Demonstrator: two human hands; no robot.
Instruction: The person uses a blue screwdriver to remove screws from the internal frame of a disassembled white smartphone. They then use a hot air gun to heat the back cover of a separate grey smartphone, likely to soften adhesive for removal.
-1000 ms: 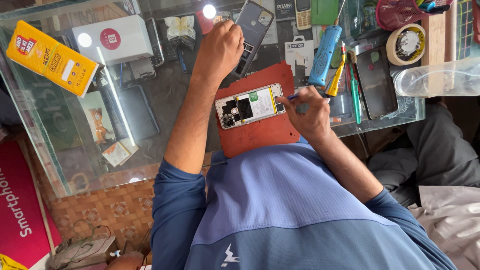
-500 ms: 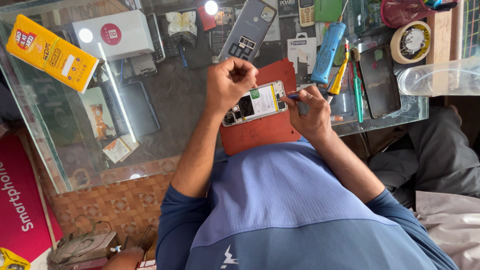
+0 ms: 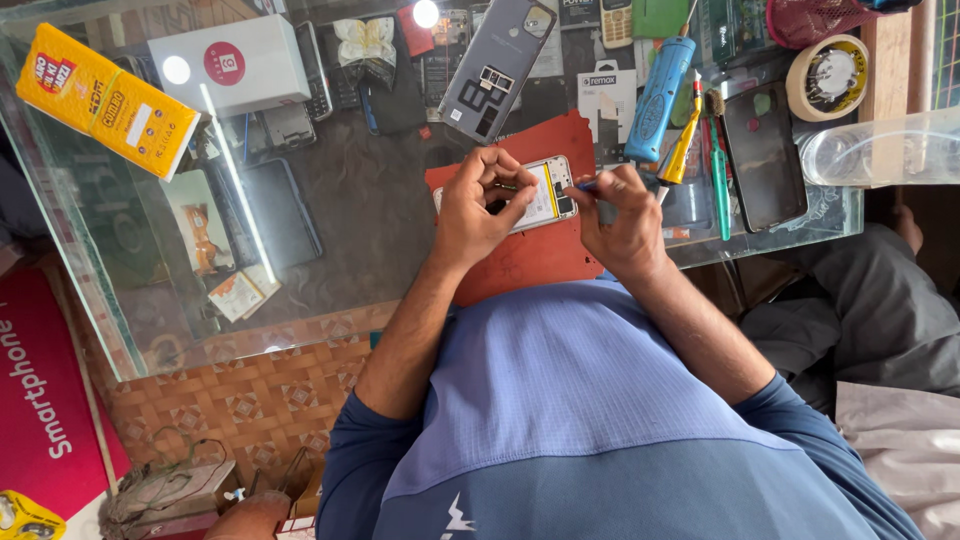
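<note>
Hands over opened phone (image 3: 535,195) on red mat (image 3: 520,255).
Left hand (image 3: 478,205) pinches phone; right hand (image 3: 620,215) clamps thin tool (image 3: 583,186).

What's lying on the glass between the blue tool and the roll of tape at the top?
In the head view, between the blue tool and the roll of tape lie a yellow-handled screwdriver, a green-handled tool and a dark phone case.

The left hand (image 3: 478,210) covers the opened phone (image 3: 545,195) at its nine o'clock end. The right hand (image 3: 620,215) hides most of the thin tool it pinches; the tip is too small to tell. At twelve o'clock, a keypad phone (image 3: 615,18) is cut off by the edge.
</note>
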